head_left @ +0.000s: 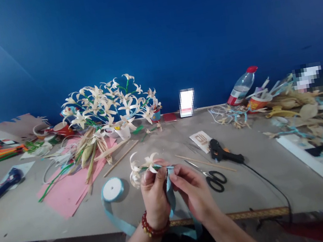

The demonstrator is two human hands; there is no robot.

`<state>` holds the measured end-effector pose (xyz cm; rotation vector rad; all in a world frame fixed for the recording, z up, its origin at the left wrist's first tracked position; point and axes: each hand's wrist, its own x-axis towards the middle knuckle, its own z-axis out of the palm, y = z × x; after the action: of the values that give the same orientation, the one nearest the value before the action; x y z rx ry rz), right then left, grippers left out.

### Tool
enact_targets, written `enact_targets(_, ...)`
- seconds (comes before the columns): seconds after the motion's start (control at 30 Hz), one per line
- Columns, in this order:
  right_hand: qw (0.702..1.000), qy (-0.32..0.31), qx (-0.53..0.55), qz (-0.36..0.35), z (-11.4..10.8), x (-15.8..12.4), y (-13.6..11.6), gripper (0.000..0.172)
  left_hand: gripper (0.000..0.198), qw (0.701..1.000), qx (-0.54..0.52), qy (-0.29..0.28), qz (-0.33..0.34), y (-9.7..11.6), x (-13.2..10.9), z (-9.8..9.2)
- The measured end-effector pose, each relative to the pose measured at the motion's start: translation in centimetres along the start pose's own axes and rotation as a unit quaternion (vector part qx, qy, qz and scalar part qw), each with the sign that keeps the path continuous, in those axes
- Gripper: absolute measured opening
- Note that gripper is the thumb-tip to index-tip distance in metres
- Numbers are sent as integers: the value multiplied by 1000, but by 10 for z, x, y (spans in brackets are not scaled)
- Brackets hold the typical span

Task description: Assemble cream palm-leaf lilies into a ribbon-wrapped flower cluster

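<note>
My left hand, with a beaded bracelet on its wrist, is closed around the stem of a few cream artificial flowers. Their heads stick out to the left above my fingers. Pinched by my right hand is a light blue ribbon at the end of the stem. The ribbon hangs down in a loop below both hands and runs left over the table edge to its spool. Black-handled scissors lie to the right of my right hand, blades pointing up left.
A black glue gun and thin sticks lie beyond the scissors. Many finished flowers stand in cups behind. Pink sheets, a blue glue gun, a tilted bottle, dried husks and a white power strip surround the workspace.
</note>
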<state>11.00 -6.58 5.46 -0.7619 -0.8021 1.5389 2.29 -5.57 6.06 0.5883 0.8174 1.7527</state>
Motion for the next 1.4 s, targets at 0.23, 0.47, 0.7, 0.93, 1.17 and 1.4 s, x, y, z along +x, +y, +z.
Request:
enact_targets(0.23,1000,8,-13,1,1,-5,-4,25,24,1000,21,12,13,1,1,3)
enact_targets(0.47,996,2,-68,-65,-5,-12,3,17,21,999,40,7,-2,-4,1,-2)
enact_targets(0.7,866,44,-364,-339,-14,-16,6,30,19,999,48,5,8,-3,0,-1)
enact_targets(0.93,713,-5,-511,-480,-19,-9,-13,39,12,995,78,-3,68,-9,1,-5)
enact_targets(1.17,664,24,-514,-543,-14,-11,-28,28,12,982,146,6,118,-11,-1,-16)
enact_targets(1.4,668,-19,-498,-552,-21,-9,-39,28,5,975,173,-33,138,-14,1,-22)
